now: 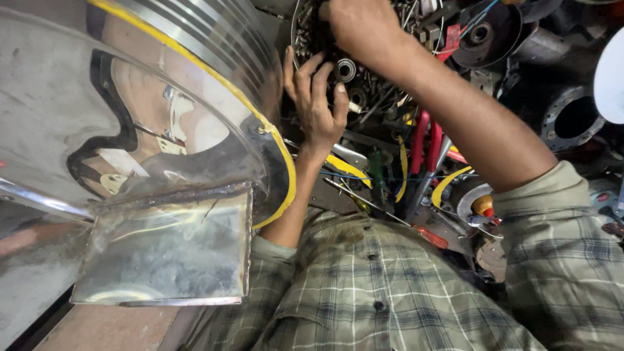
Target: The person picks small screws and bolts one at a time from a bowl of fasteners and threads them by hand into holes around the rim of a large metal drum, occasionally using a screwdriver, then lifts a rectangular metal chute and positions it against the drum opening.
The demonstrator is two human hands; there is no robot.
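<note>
1. The left hand (315,101) is spread open, its fingers (311,77) laid over a heap of small metal parts (364,97), just beside a round steel bearing (345,69).
2. The right hand (361,29) is pushed into the same heap nearer its far edge; the fingers are hidden, so it cannot be told whether anything is gripped.
3. The heap appears to be held in a shallow round tray whose wire-like rim (294,29) shows at the left edge; bolts, nuts and rings are mixed inside.
4. Red-handled pliers (426,140) and a screwdriver (390,214) are seen below the tray, among loose wires.
5. A large polished steel drum (130,130) with a yellow edge strip stands touching the left forearm.
6. Fingers could be nicked by sharp scrap in the heap, judging from the blind rummaging, and the bearing could be buried if the parts are stirred.
</note>
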